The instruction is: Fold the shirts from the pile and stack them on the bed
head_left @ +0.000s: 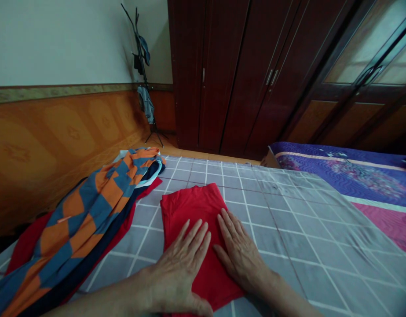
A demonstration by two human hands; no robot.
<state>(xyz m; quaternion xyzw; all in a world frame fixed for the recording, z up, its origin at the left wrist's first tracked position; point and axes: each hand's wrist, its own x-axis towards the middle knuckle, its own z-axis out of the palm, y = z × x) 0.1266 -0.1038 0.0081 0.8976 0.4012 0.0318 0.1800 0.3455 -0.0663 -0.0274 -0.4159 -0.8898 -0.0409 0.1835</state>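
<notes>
A red garment, folded into a narrow shape, lies on the grey bed sheet with white grid lines. What kind of garment it is I cannot tell. My left hand rests flat on its left and lower part, fingers stretched forward and thumb out to the right. On its right edge lies my right hand, palm down with the fingers extended. Neither hand grasps anything. Part of the red cloth is hidden beneath both hands.
Left of the red garment is a pile of clothes, with an orange and blue checked garment on top. A coat stand stands in the far corner beside a dark red wardrobe. A purple and pink bedspread is at the right.
</notes>
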